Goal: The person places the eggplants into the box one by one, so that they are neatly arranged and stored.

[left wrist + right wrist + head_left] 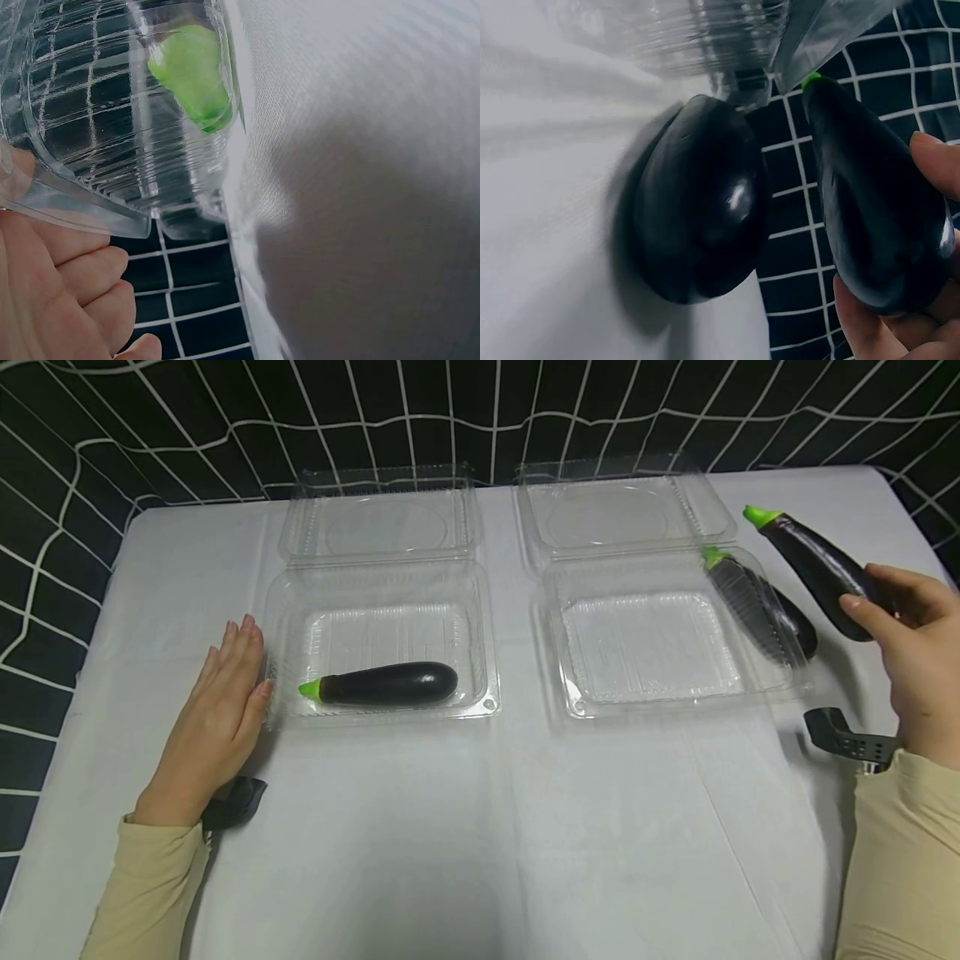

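Observation:
My right hand point(918, 643) grips a dark purple eggplant point(825, 568) by its thick end, its green stem pointing up and left. The right wrist view shows the held eggplant point(877, 202) between thumb and fingers. Below it, a second eggplant point(802, 627) lies on the cloth, seen partly through the right wall of the right clear plastic box point(637, 702). My left hand point(213, 718), fingers straight, is at the left rim of the left clear plastic box point(480, 635). Inside that box lies another eggplant point(390, 683), stem to the left; its green stem point(191, 75) shows through the plastic.
Both boxes have their lids folded back, the left lid point(382, 527) and the right lid point(615, 514) lying toward the far edge. A white cloth point(420, 827) covers the table. Dark fabric with a white grid point(420, 410) hangs behind and beside it.

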A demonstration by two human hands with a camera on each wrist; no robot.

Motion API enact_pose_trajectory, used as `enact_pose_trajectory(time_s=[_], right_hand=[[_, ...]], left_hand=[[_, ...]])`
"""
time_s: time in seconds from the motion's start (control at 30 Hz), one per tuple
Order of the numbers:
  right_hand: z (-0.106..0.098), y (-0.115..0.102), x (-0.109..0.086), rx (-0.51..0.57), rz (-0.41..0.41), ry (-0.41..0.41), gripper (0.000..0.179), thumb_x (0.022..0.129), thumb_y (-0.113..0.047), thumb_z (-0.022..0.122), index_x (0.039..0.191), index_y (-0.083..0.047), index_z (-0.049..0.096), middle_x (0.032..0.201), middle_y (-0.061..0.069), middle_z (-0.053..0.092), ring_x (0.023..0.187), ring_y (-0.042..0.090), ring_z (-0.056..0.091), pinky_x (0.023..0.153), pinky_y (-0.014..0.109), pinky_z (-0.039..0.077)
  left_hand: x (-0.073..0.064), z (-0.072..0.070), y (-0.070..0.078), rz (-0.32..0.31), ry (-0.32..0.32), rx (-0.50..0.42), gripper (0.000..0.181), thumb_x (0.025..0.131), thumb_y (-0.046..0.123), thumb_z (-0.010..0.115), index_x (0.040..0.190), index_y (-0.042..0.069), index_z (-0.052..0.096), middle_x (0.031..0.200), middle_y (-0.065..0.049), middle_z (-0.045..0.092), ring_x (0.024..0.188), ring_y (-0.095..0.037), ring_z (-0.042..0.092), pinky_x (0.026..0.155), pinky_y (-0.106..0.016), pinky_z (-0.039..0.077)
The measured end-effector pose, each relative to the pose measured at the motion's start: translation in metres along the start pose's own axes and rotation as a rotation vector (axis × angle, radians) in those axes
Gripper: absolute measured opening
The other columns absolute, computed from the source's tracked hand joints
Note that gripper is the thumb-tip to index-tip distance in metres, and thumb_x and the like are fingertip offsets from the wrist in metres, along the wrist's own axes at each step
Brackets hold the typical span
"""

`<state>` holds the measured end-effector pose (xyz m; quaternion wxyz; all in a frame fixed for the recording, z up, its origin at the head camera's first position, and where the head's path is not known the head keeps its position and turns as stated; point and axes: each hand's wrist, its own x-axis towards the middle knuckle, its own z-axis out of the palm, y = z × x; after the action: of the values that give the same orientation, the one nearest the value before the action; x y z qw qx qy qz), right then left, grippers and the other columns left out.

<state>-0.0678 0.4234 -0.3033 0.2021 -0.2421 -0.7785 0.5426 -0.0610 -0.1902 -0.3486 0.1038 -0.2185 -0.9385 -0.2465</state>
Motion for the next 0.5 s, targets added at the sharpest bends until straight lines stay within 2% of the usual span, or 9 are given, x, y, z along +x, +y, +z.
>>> enact_pose_trajectory(time_s=[0.13, 0.3, 0.5], right_hand=[[0.001, -0.002, -0.001, -0.006, -0.024, 0.006, 0.038, 0.086, 0.004, 0.062, 0.12, -0.014, 0.065, 0.103, -0.01, 0.059, 0.092, 0.002, 0.053, 0.075, 0.005, 0.042], [0.003, -0.006, -0.003, -0.098, -0.038, 0.011, 0.041, 0.088, 0.002, 0.061, 0.125, -0.015, 0.062, 0.107, -0.013, 0.057, 0.096, 0.001, 0.052, 0.08, 0.007, 0.042], [0.007, -0.011, -0.002, 0.153, -0.074, 0.002, 0.04, 0.082, 0.015, 0.061, 0.112, -0.009, 0.069, 0.099, -0.005, 0.062, 0.089, 0.005, 0.056, 0.07, 0.004, 0.044]], left_hand=[[0.0, 0.0, 0.0, 0.004, 0.005, -0.002, 0.058, 0.093, 0.005, 0.054, 0.143, -0.009, 0.028, 0.15, -0.022, 0.026, 0.142, -0.028, 0.016, 0.116, -0.041, 0.01], [0.0, 0.0, 0.0, 0.004, 0.006, -0.002, 0.058, 0.093, 0.004, 0.054, 0.143, -0.009, 0.028, 0.15, -0.022, 0.026, 0.142, -0.028, 0.016, 0.116, -0.041, 0.01], [0.0, 0.0, -0.001, 0.004, 0.007, 0.004, 0.058, 0.093, 0.005, 0.054, 0.143, -0.01, 0.028, 0.15, -0.022, 0.026, 0.142, -0.027, 0.016, 0.115, -0.041, 0.011]])
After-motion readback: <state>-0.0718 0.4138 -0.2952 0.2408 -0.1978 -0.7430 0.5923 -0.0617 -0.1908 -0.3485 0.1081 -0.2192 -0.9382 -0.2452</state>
